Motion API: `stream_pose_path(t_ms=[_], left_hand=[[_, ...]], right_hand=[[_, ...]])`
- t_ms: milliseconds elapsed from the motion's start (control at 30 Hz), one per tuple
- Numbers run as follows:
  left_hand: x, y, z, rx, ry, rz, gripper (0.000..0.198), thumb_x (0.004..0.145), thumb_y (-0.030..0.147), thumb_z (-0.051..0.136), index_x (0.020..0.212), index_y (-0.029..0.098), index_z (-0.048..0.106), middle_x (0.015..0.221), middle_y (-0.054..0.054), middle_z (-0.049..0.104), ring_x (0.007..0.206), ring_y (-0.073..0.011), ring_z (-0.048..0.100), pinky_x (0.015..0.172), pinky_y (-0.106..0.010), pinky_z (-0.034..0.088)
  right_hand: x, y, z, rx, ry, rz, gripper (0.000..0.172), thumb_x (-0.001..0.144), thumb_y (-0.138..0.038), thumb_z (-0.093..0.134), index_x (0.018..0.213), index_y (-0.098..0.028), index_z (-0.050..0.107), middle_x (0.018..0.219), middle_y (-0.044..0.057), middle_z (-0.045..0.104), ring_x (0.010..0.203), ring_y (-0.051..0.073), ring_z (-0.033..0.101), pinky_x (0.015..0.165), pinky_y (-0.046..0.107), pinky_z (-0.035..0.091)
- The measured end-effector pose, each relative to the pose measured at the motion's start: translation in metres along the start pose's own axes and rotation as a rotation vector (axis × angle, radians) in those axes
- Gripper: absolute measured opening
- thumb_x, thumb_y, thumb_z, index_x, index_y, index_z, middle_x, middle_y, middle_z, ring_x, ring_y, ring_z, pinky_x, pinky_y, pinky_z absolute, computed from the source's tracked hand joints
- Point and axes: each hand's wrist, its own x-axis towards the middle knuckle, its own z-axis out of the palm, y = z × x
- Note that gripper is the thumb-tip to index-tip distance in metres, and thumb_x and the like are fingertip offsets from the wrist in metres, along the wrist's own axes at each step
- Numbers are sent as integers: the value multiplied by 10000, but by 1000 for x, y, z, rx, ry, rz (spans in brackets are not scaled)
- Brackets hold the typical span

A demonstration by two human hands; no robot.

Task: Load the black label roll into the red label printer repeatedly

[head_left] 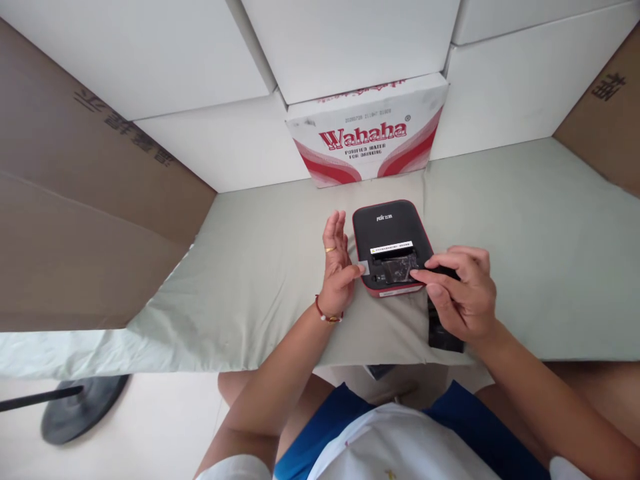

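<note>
A black device with rounded corners and a red rim [385, 230] lies flat on the cloth. White lettering marks its far end, and a white label strip [391, 248] crosses its middle. Below the strip sits a dark glossy piece, like film [399, 269]. My left hand [339, 263] stands along the device's left side, fingers stretched up, thumb on a small pale tab [365, 267] at the edge. From the right, my right hand [463, 290] reaches over the near corner, its index fingertip touching the glossy piece, the other fingers loosely bent. Partly under that hand lies a flat black item [444, 333], kind unclear.
Behind the device a white and red water carton [370, 143] leans against stacked white boxes [505, 93]. Brown cardboard [85, 200] walls off the left, and more cardboard [605, 127] the right. The pale green cloth [240, 280] covers the table to its front edge.
</note>
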Motion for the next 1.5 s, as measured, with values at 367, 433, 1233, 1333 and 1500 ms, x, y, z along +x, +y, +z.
stream_pose_path(t_ms=[367, 433, 1233, 1333, 1500], left_hand=[[1, -3, 7, -286, -42, -263, 1074, 702, 266, 810, 1643, 501, 349, 1813, 69, 308, 1743, -292, 171, 1425, -473, 207], [1, -5, 8, -269, -42, -236, 1050, 720, 308, 829, 1644, 482, 362, 1812, 54, 312, 1741, -299, 173, 1425, -478, 208], [13, -30, 4, -188, 62, -220, 697, 834, 545, 864, 1420, 323, 559, 1610, -67, 553, 1571, -300, 453, 1347, -493, 313], [13, -31, 4, -200, 60, -209, 677, 831, 532, 871, 1404, 323, 576, 1581, -63, 573, 1546, -298, 478, 1334, -492, 329], [14, -31, 3, -207, 62, -215, 646, 830, 517, 872, 1381, 321, 598, 1542, -54, 607, 1509, -294, 514, 1295, -481, 374]], right_hand=[[-2, 2, 3, -35, 20, -21, 266, 990, -119, 619, 1131, -247, 805, 1058, 79, 719, 1024, 257, 588, 898, 443, 500], [0, 1, 1, -54, 25, -39, 255, 980, -123, 642, 1126, -247, 811, 1101, 88, 755, 1054, 267, 609, 917, 449, 516], [145, 7, 54, -611, -1138, 317, 330, 940, -187, 620, 1218, -193, 798, 1162, 205, 824, 1046, 363, 780, 777, 400, 552], [139, 6, 46, -598, -1037, 323, 331, 943, -255, 656, 1252, -229, 770, 1118, 172, 828, 952, 348, 779, 717, 402, 536], [131, 2, -11, -293, -762, 288, 286, 967, -481, 695, 1142, -262, 752, 873, 56, 800, 683, 238, 696, 620, 357, 485]])
